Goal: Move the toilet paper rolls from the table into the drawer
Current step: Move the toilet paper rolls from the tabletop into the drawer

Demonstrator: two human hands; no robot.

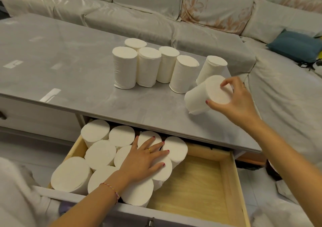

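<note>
Grey and glossy, the worktop (pixel 87 66) carries six upright rolls (pixel 124 69) in a loose cluster near its far edge, their long axes vertical and flat ends up — an easy stance for lifting one at a time. Below its near edge the pale wooden drawer (pixel 200 183) stands pulled out, its left half packed with rolls on end (pixel 71 174), flat faces upward, so they nest side by side; the right half is bare wood, room for more. The tilted roll (pixel 200 97) hangs at the worktop's near right corner, its long axis leaning, upper face turned toward the camera and lower end away. The right hand (pixel 235 101) has its fingers (pixel 226 83) clasped around that upper rim, likely mid-carry. The left hand (pixel 142 158) lies flat, fingers spread and gripping nothing, pressing the packed rolls — probably to steady them.
</note>
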